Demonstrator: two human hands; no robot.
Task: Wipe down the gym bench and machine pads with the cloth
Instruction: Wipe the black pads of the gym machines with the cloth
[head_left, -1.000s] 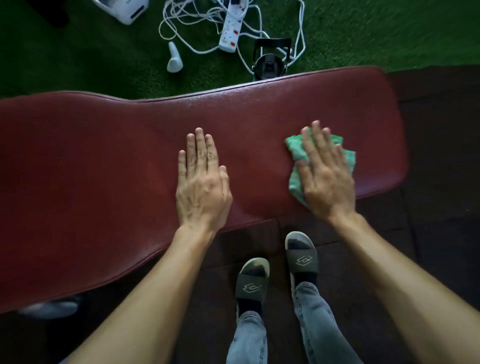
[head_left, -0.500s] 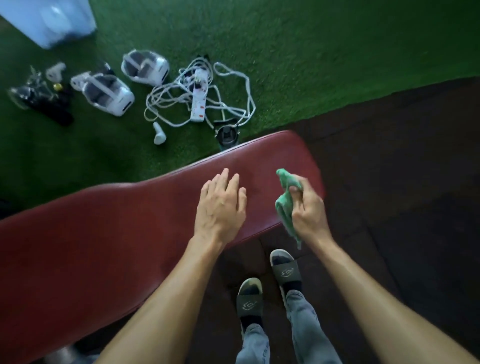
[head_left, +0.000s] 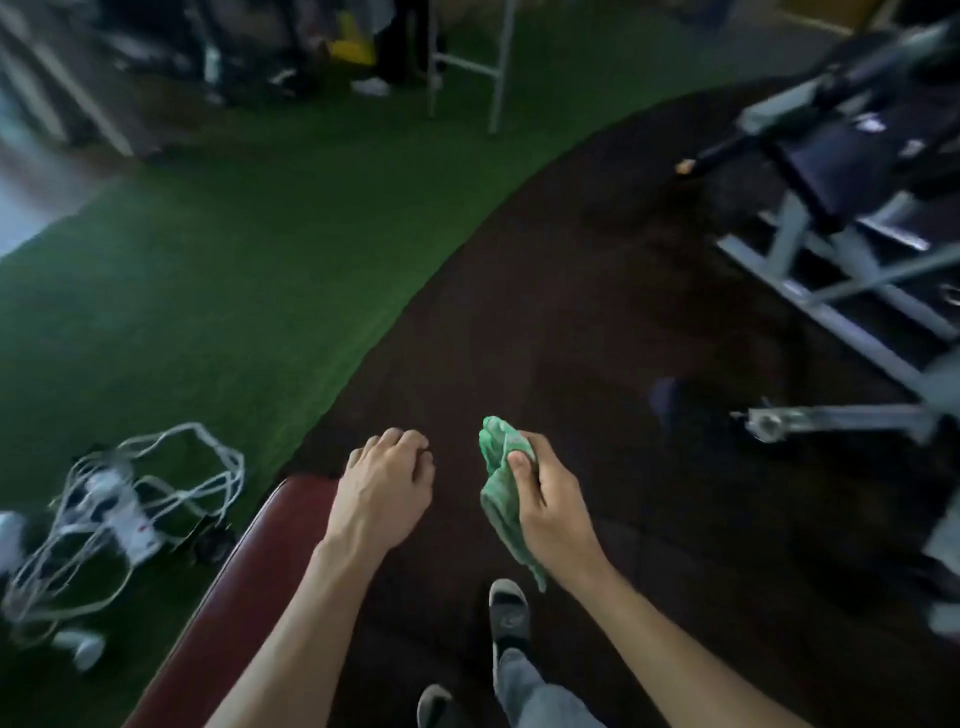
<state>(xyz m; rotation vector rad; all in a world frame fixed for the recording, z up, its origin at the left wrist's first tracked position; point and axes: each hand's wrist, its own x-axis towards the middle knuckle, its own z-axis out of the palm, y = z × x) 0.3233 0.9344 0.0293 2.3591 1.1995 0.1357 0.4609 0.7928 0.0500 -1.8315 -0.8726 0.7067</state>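
The dark red padded bench (head_left: 249, 587) now shows only at the lower left, its end reaching up to about the middle of the view. My left hand (head_left: 387, 493) hovers over that end with the fingers loosely curled and nothing in it. My right hand (head_left: 545, 499) is off the bench, above the dark floor, gripping the bunched green cloth (head_left: 501, 488), which hangs down from my fist. A machine with a dark pad (head_left: 852, 156) on a grey steel frame stands at the upper right, blurred.
A tangle of white cable with a power strip (head_left: 119, 519) lies on the green turf left of the bench. A grey bar end (head_left: 831, 418) sticks out at the right. White frame legs (head_left: 493, 67) stand far back. My sandalled feet (head_left: 506, 613) are on dark rubber floor.
The cloth has come off the bench and is bunched in my right hand. My left hand has lifted from flat on the pad. The view has swung up and to the right.
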